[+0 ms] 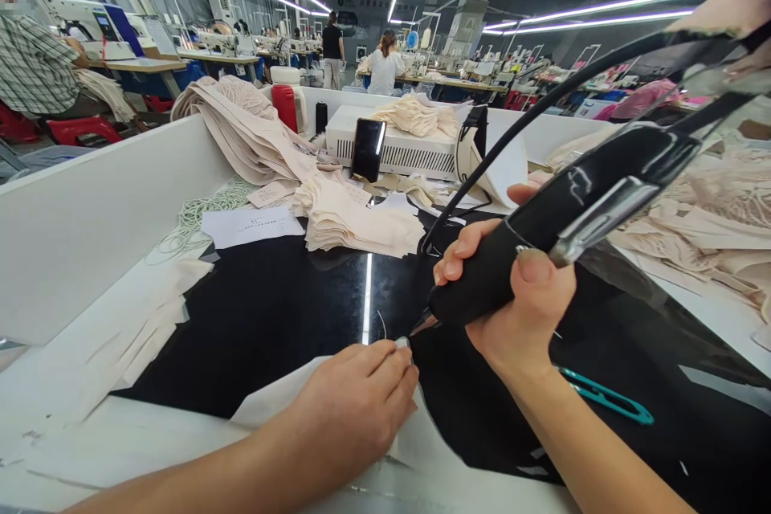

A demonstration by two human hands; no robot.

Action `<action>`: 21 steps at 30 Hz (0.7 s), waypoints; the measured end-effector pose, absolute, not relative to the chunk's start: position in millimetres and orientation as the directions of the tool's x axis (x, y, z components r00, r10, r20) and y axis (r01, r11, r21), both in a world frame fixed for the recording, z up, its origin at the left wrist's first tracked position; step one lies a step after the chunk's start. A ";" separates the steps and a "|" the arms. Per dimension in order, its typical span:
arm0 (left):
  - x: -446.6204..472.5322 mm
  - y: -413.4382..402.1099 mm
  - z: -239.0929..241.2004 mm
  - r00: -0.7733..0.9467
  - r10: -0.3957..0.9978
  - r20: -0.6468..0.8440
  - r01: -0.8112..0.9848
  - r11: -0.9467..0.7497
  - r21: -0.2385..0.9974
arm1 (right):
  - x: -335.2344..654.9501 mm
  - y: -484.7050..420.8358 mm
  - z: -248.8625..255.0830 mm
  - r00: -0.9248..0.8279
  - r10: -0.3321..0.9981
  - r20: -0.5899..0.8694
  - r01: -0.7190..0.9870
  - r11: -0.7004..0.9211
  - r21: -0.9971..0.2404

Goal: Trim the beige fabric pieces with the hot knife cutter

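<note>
My right hand [524,305] is wrapped round a thick black corded hand tool [482,273] with a metal lever along its side. The tool slants down to the left, and its narrow pointed tip is close to the fingertips of my left hand [355,393]. Those left fingers are pinched together on the edge of a pale fabric piece [283,395] lying over the black work surface [271,313]. A small greyish bit shows at the fingertips; I cannot tell what it is. Right of my right wrist lie teal thread snips [608,397].
A stack of cream fabric pieces [355,217] lies ahead, beside a paper slip [253,226] and green cord [208,213]. Behind stand a phone [368,148] and a vented white box [415,151]. More fabric [704,217] is heaped at right. A white side wall [108,217] borders the left.
</note>
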State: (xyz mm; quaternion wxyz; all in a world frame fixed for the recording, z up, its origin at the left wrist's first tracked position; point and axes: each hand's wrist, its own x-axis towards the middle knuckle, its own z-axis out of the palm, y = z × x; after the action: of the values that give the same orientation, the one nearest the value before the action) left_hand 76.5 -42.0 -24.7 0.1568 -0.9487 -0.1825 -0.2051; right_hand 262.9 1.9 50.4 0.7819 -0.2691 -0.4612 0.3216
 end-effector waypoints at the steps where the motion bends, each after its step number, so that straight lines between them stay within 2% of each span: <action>1: 76.6 -42.0 -23.9 0.844 0.279 0.458 0.413 -0.883 -0.224 | 263.1 2.2 50.0 0.366 0.751 0.550 -0.254 0.649 -0.717; 21: 76.6 -41.8 -20.3 0.867 0.265 0.423 0.393 -0.884 -0.252 | 257.4 -1.9 51.7 0.340 0.770 0.540 -0.250 0.628 -0.737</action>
State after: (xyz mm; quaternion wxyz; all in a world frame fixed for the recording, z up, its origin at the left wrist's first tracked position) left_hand 76.6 -41.8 -20.3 0.1671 -0.9515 -0.1730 -0.1917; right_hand 257.4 -1.9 51.7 0.7704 -0.2766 -0.4695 0.3311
